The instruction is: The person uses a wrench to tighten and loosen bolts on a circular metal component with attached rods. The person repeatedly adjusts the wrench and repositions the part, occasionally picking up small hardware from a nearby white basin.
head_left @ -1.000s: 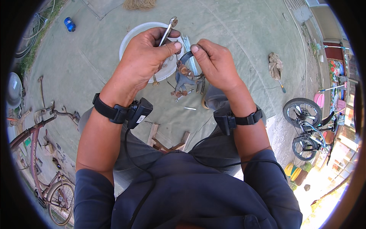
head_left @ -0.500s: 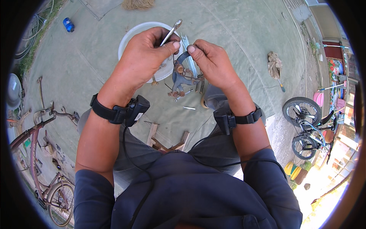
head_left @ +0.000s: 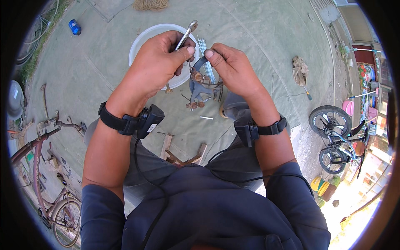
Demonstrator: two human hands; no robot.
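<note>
My left hand (head_left: pixel 156 60) is closed around a silver wrench (head_left: pixel 188 33), whose head points up and to the right. Between thumb and fingers, my right hand (head_left: pixel 235 71) pinches the curved upper arm of a blue-grey metal part (head_left: pixel 196 88) with rusty bolts, which looks like a bicycle brake caliper. The caliper hangs in front of me, tilted, beside my left fingertips. A thin rod or bolt shows between the left fingers and the caliper; whether they touch I cannot tell. My left fingertips are partly hidden.
Behind my left hand stands a whitish basin (head_left: pixel 132 56), with a bundle of thin silvery rods (head_left: pixel 201 43) alongside. A wooden frame (head_left: pixel 166 146) lies between my legs. Bicycles stand at left (head_left: pixel 37 166) and right (head_left: pixel 333 125). A rag (head_left: pixel 299 71) lies rightward on the green ground sheet.
The caliper has tilted slightly, its lower end now covering most of a small wrench on the ground. My left hand and the silver wrench have shifted very slightly. The right hand holds its place.
</note>
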